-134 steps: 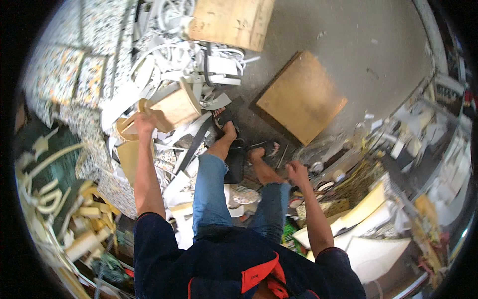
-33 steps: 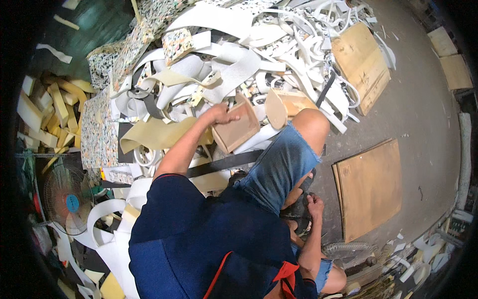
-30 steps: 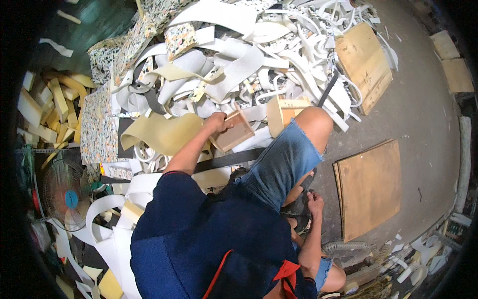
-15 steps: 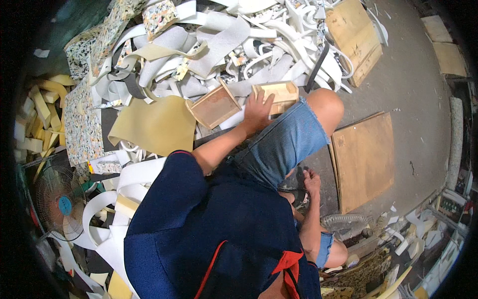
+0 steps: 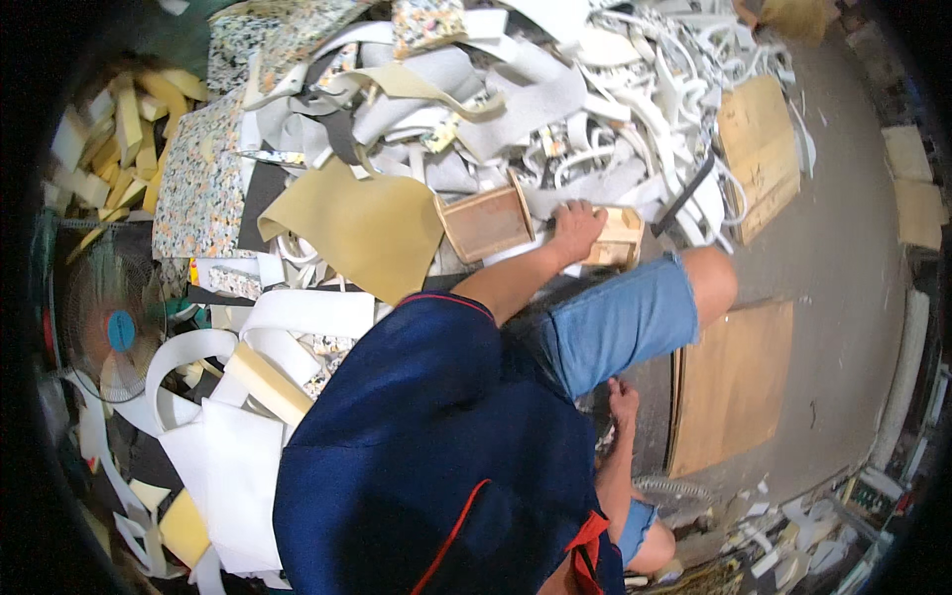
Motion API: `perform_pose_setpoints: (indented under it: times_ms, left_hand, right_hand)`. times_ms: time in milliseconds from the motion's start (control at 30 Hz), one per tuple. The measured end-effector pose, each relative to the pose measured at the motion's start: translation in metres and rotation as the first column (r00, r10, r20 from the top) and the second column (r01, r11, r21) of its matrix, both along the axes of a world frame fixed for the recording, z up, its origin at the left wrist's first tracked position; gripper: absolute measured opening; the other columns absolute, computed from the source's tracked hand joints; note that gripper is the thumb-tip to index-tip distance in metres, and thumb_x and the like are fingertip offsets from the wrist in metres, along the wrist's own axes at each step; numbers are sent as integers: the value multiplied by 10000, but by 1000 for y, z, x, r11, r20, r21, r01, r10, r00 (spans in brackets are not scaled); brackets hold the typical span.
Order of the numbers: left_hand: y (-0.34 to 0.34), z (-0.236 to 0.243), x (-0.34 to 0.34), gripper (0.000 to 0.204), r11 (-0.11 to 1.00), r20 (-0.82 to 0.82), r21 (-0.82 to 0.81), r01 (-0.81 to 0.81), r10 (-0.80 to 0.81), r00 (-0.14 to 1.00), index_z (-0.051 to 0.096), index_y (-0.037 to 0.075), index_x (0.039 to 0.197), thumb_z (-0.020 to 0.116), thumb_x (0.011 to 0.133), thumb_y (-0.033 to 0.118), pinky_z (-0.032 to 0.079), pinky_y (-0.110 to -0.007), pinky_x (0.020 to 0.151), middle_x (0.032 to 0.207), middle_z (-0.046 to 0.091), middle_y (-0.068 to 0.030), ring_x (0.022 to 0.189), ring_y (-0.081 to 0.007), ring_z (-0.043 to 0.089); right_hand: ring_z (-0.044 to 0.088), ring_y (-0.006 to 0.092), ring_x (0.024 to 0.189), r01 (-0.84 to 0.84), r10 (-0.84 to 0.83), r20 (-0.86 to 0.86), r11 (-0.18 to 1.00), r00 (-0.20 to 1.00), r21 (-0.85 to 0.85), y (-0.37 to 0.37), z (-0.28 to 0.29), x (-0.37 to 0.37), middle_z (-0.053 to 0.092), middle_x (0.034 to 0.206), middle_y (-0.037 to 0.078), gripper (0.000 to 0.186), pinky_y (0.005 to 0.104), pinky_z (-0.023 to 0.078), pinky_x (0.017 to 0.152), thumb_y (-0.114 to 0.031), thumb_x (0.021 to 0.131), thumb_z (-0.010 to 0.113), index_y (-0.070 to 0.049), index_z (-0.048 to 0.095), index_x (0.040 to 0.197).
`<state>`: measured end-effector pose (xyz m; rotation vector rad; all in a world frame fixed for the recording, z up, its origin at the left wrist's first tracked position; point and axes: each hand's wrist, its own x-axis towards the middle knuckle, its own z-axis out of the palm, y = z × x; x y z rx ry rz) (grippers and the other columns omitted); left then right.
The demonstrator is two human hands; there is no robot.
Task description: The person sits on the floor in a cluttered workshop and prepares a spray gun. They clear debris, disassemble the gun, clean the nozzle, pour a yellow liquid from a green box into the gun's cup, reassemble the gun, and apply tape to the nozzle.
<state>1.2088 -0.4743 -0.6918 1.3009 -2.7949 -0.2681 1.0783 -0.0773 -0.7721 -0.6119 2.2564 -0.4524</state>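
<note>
The left hand (image 5: 578,228) has switched over: a second ago it was on the brown-panelled box (image 5: 484,223), and now it's on the pale wooden box (image 5: 617,238) to the right of that one! Fingers bent over the pale box's left end, touching wood; whether they're clamped on it, I can't tell from here. The brown-panelled box lies let go, just left of the grip, its hollow showing. Farther left of it, a tan sheet (image 5: 352,233) spreads in a wavy sweep. Beyond the fingertips, a great tangle of white foam strips (image 5: 535,99); off to the grip's right, past the pale box, a dark strip (image 5: 686,198) lies aslant. A denim-clad leg (image 5: 630,317) comes between the two hands. And the right hand (image 5: 623,400)? Fingers curled in, though I can't tell whether the tips meet. Near it, to its right, a plywood board (image 5: 734,387) lies flat on the floor (image 5: 843,218).
</note>
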Motion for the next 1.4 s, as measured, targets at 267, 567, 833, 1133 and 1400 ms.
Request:
perform_pose_setpoints:
  times_ms: [267,567,833,1133,1400]
  left_hand:
    - [-9,111,41,450,970,-192,234,64,-19,981,555,67,1228,668,797,123,466,-552,841,1154,577,-227,1100,-384,536]
    - [-74,146,206,391,958,-220,-132,-253,221,950,643,44,1197,661,808,77,375,-565,976,1322,540,-187,1261,-363,446]
    - [-33,91,203,473,911,-372,-334,-242,108,922,612,53,1210,723,782,221,390,-533,1038,1363,496,-197,1249,-399,469]
    - [94,120,80,621,-202,-125,943,264,519,846,371,-19,1462,351,1060,454,343,-393,1134,1530,393,-192,1402,-278,390]
    - [87,176,-6,809,749,-731,418,515,-60,680,179,-63,1534,464,1006,481,229,-420,1201,1563,270,-307,1457,-397,300]
  right_hand:
    - [706,361,940,53,-53,-10,998,999,-17,21,-16,0,723,949,242,434,434,526,840,-365,864,715,37,718,1025]
    - [708,352,961,59,-59,-16,997,998,41,23,-20,1,725,986,239,415,417,521,867,-366,864,705,1,727,1055]
    - [676,277,845,177,-174,48,981,984,-74,21,-16,2,709,879,183,361,394,513,778,-339,885,692,3,733,992]
    - [690,271,612,68,-100,-333,992,938,-107,1,-1,1,693,687,176,500,407,528,640,-378,947,581,23,721,682]
    - [720,382,791,80,-133,-395,986,909,-149,-1,3,17,716,816,236,412,455,535,772,-319,974,523,26,744,931]
